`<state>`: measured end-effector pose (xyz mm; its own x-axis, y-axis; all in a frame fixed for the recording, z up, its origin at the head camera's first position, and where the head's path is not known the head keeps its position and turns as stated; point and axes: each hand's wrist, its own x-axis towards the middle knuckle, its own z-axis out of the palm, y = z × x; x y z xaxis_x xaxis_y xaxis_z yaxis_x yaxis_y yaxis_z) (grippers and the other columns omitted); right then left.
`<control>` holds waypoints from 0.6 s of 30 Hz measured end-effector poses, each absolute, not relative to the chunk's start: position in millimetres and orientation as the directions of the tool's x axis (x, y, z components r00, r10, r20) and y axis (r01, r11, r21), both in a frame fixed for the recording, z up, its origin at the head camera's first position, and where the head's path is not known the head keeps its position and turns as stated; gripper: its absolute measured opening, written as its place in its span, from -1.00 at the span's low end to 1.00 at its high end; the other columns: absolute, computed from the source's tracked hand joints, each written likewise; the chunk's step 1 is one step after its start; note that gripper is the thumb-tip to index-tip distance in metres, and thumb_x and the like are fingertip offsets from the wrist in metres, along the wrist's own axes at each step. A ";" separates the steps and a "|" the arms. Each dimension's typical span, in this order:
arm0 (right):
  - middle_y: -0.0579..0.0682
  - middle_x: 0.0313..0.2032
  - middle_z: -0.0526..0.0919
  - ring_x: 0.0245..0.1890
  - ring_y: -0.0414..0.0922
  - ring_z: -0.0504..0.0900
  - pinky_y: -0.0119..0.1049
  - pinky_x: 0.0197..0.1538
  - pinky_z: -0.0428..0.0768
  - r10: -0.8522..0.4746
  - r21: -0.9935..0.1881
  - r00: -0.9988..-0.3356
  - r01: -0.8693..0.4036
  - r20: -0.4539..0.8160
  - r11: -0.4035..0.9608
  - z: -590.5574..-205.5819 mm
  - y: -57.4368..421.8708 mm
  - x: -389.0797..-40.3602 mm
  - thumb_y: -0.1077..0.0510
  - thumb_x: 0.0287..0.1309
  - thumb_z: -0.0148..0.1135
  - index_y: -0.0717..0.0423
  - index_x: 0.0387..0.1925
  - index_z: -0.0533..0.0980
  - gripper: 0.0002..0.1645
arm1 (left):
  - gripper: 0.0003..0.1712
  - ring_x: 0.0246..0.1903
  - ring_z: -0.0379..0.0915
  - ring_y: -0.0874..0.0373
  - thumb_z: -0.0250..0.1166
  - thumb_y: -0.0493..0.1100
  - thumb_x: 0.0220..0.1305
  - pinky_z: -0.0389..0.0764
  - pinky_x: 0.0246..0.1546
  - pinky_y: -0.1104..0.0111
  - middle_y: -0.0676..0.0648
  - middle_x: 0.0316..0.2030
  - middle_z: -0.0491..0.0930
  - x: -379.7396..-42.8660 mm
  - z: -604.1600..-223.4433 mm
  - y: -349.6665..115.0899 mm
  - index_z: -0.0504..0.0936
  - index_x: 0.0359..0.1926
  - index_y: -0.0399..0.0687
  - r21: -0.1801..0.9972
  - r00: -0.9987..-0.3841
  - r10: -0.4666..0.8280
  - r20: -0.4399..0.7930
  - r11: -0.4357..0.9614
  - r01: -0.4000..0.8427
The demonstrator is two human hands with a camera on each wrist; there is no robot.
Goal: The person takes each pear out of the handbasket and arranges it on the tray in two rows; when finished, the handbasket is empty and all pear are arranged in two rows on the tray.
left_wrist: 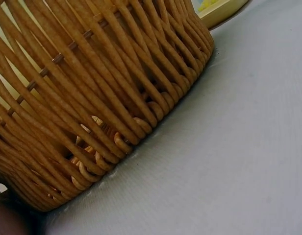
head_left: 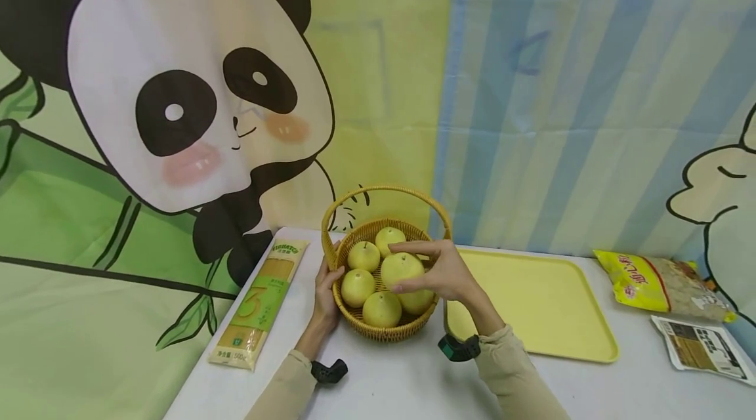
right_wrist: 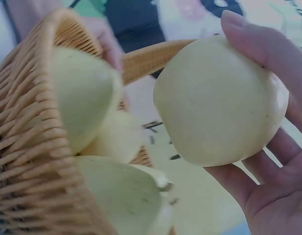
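A round wicker basket [head_left: 378,335] with a tall arched handle stands on the white table and contains several pale yellow-green pears [head_left: 381,310]. My left hand [head_left: 326,295] grips the basket's left side, thumb near the rim; the left wrist view shows mostly the basket's woven wall [left_wrist: 92,88]. Over the basket's right part, my right hand [head_left: 445,272] holds one pear [head_left: 401,270] between thumb and fingers. The right wrist view shows this pear [right_wrist: 219,103] apart from the pears [right_wrist: 121,196] in the basket.
Right of the basket lies a flat yellow tray [head_left: 531,302]. A pack of noodles [head_left: 256,305] is on the left. Farther right are a yellow food bag [head_left: 661,285] and a white-and-brown packet [head_left: 703,346]. A printed panda curtain [head_left: 378,79] hangs behind the table.
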<state>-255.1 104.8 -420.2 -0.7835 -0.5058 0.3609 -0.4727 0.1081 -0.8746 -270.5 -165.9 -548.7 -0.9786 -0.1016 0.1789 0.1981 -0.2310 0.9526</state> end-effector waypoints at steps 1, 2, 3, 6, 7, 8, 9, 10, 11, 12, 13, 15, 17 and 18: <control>0.07 0.22 0.75 0.18 -0.07 0.73 -0.13 0.03 0.77 -0.496 -0.874 -0.781 -0.479 0.379 0.086 -420.2 108.9 -252.9 0.19 -0.10 0.75 -0.09 0.21 0.71 -0.26 | -0.27 0.62 0.04 -0.01 -0.03 -0.18 0.49 -0.08 0.64 0.03 -0.06 0.62 0.20 -269.7 -548.5 -166.1 0.20 0.65 0.09 0.953 -0.979 -0.101 0.179 -0.229 0.198; 0.12 0.21 0.74 0.18 -0.08 0.73 -0.14 0.01 0.78 -0.485 -0.874 -0.779 -0.483 0.398 0.059 -420.3 113.1 -250.9 0.23 -0.10 0.74 -0.05 0.21 0.71 -0.26 | -0.27 0.62 0.04 -0.01 -0.04 -0.18 0.50 -0.08 0.64 0.03 -0.07 0.62 0.20 -269.0 -548.4 -166.3 0.19 0.66 0.08 0.953 -0.979 -0.100 0.179 -0.228 0.198; 0.16 0.21 0.74 0.19 -0.10 0.73 -0.14 -0.01 0.78 -0.473 -0.871 -0.777 -0.490 0.416 0.039 -420.7 117.3 -249.2 0.26 -0.10 0.73 0.00 0.21 0.71 -0.27 | -0.27 0.63 0.04 0.00 -0.04 -0.18 0.50 -0.08 0.64 0.04 -0.07 0.62 0.19 -268.5 -548.4 -166.6 0.19 0.66 0.08 0.954 -0.979 -0.099 0.179 -0.227 0.198; 0.21 0.19 0.74 0.26 -0.16 0.69 -0.16 0.06 0.77 -0.430 -0.859 -0.779 -0.511 0.455 0.017 -422.3 129.2 -245.3 0.30 -0.09 0.71 0.12 0.20 0.71 -0.28 | -0.27 0.62 0.04 0.01 -0.05 -0.19 0.51 -0.07 0.63 0.07 -0.06 0.62 0.19 -268.4 -548.1 -167.1 0.19 0.66 0.08 0.954 -0.979 -0.100 0.176 -0.227 0.194; 0.21 0.18 0.75 0.29 -0.18 0.67 -0.17 0.08 0.76 -0.417 -0.856 -0.782 -0.516 0.464 0.015 -423.5 132.5 -244.7 0.31 -0.09 0.70 0.16 0.19 0.71 -0.29 | -0.27 0.62 0.05 0.03 -0.04 -0.19 0.50 -0.06 0.63 0.08 -0.04 0.62 0.20 -268.4 -547.8 -167.2 0.19 0.66 0.10 0.956 -0.980 -0.103 0.171 -0.224 0.191; 0.23 0.17 0.75 0.29 -0.17 0.66 -0.17 0.08 0.76 -0.407 -0.855 -0.783 -0.518 0.470 0.008 -424.6 135.6 -244.3 0.33 -0.09 0.69 0.20 0.19 0.70 -0.30 | -0.26 0.62 0.05 0.04 -0.04 -0.18 0.50 -0.05 0.63 0.09 -0.03 0.62 0.21 -268.5 -547.5 -167.3 0.19 0.66 0.10 0.956 -0.980 -0.104 0.170 -0.222 0.190; 0.23 0.16 0.75 0.28 -0.17 0.67 -0.17 0.09 0.75 -0.399 -0.856 -0.785 -0.517 0.473 0.005 -425.8 138.2 -244.2 0.35 -0.09 0.68 0.22 0.19 0.70 -0.30 | -0.26 0.61 0.06 0.06 -0.03 -0.17 0.50 -0.05 0.63 0.11 -0.01 0.62 0.21 -268.9 -547.2 -167.5 0.19 0.66 0.11 0.957 -0.980 -0.104 0.169 -0.222 0.189; 0.23 0.15 0.76 0.27 -0.16 0.68 -0.17 0.10 0.75 -0.393 -0.856 -0.787 -0.518 0.475 0.003 -426.8 140.5 -244.5 0.36 -0.08 0.68 0.22 0.19 0.70 -0.31 | -0.26 0.61 0.06 0.06 -0.04 -0.17 0.50 -0.04 0.62 0.12 -0.01 0.62 0.21 -269.2 -547.0 -167.7 0.19 0.66 0.10 0.956 -0.980 -0.102 0.172 -0.221 0.191; 0.22 0.14 0.76 0.26 -0.16 0.69 -0.18 0.10 0.75 -0.388 -0.855 -0.789 -0.518 0.476 0.004 -427.6 142.8 -244.6 0.37 -0.08 0.67 0.22 0.18 0.70 -0.31 | -0.26 0.61 0.06 0.06 -0.04 -0.17 0.49 -0.04 0.62 0.13 -0.01 0.62 0.21 -269.3 -546.8 -167.9 0.19 0.66 0.10 0.957 -0.979 -0.101 0.175 -0.217 0.193; 0.19 0.14 0.77 0.25 -0.16 0.70 -0.19 0.10 0.75 -0.383 -0.856 -0.793 -0.516 0.474 0.009 -428.0 145.0 -244.9 0.37 -0.09 0.67 0.20 0.18 0.71 -0.31 | -0.26 0.62 0.05 0.06 -0.04 -0.17 0.50 -0.03 0.62 0.16 -0.01 0.62 0.20 -269.8 -547.0 -168.1 0.19 0.66 0.10 0.957 -0.980 -0.097 0.176 -0.218 0.194; 0.17 0.13 0.78 0.23 -0.16 0.71 -0.19 0.09 0.75 -0.377 -0.858 -0.797 -0.514 0.472 0.011 -428.2 147.2 -245.3 0.37 -0.09 0.67 0.18 0.18 0.71 -0.31 | -0.26 0.62 0.05 0.06 -0.05 -0.17 0.50 -0.02 0.62 0.19 -0.01 0.62 0.20 -270.1 -547.1 -168.2 0.18 0.66 0.11 0.956 -0.980 -0.092 0.178 -0.220 0.195; 0.14 0.12 0.79 0.21 -0.14 0.72 -0.19 0.07 0.75 -0.375 -0.857 -0.797 -0.515 0.473 0.014 -427.9 151.8 -246.2 0.37 -0.09 0.67 0.17 0.17 0.72 -0.31 | -0.27 0.62 0.05 0.07 -0.05 -0.16 0.50 0.02 0.59 0.26 -0.01 0.62 0.20 -270.4 -547.8 -168.3 0.19 0.66 0.13 0.955 -0.980 -0.087 0.177 -0.224 0.193; 0.10 0.11 0.80 0.16 -0.13 0.75 -0.18 0.03 0.76 -0.371 -0.855 -0.797 -0.518 0.477 0.015 -427.0 157.7 -246.9 0.38 -0.09 0.67 0.20 0.17 0.71 -0.32 | -0.26 0.62 0.06 0.08 -0.05 -0.16 0.50 0.06 0.56 0.34 -0.01 0.62 0.20 -270.1 -548.7 -168.0 0.19 0.66 0.15 0.956 -0.981 -0.086 0.173 -0.227 0.188; 0.09 0.10 0.81 0.13 -0.12 0.77 -0.18 0.01 0.77 -0.368 -0.854 -0.796 -0.520 0.480 0.011 -426.3 161.3 -247.3 0.39 -0.09 0.66 0.23 0.16 0.71 -0.33 | -0.27 0.61 0.06 0.09 -0.04 -0.16 0.50 0.07 0.55 0.37 0.00 0.62 0.20 -270.0 -549.2 -167.7 0.20 0.66 0.17 0.956 -0.982 -0.085 0.171 -0.229 0.186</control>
<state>-247.3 161.3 -426.3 -0.7960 -0.3684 0.4803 -0.5204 0.0114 -0.8538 -270.0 -167.7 -549.2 -0.9817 -0.0850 0.1707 0.1859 -0.2288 0.9556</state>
